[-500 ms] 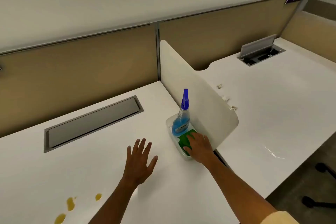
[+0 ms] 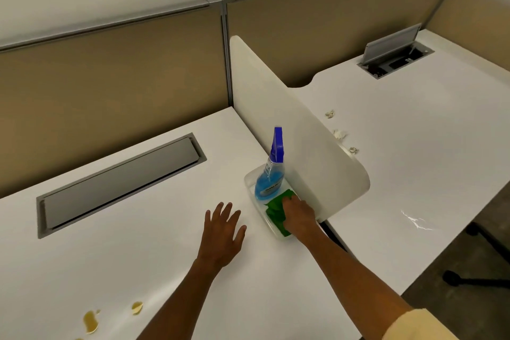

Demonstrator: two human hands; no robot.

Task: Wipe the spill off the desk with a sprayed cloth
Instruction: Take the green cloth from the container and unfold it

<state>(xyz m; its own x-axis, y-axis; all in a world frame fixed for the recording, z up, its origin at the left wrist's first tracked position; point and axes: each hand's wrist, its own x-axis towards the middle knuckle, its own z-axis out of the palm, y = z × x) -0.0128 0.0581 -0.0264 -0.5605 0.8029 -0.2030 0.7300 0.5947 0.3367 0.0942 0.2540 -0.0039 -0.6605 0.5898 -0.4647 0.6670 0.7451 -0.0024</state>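
A green cloth [image 2: 276,208] lies in a clear shallow tray [image 2: 249,183] on the white desk [image 2: 154,229], beside a spray bottle [image 2: 269,179] of blue liquid with a blue trigger head. My right hand [image 2: 299,215] rests on the cloth, fingers closed around its near part. My left hand [image 2: 222,229] hovers flat just left of the tray, fingers spread, holding nothing. Yellow-brown spill blots [image 2: 91,320] sit at the desk's near left, a smaller one [image 2: 137,307] beside them.
A white curved divider [image 2: 289,132] rises right of the tray. A closed grey cable hatch [image 2: 118,182] sits in the desk at left. The neighbouring desk has crumbs [image 2: 339,134], an open cable box [image 2: 394,50] and a wet streak [image 2: 414,219]. Tan partition panels stand behind.
My right hand has closed a little more onto the green cloth in the tray. My left hand stays spread in about the same place.
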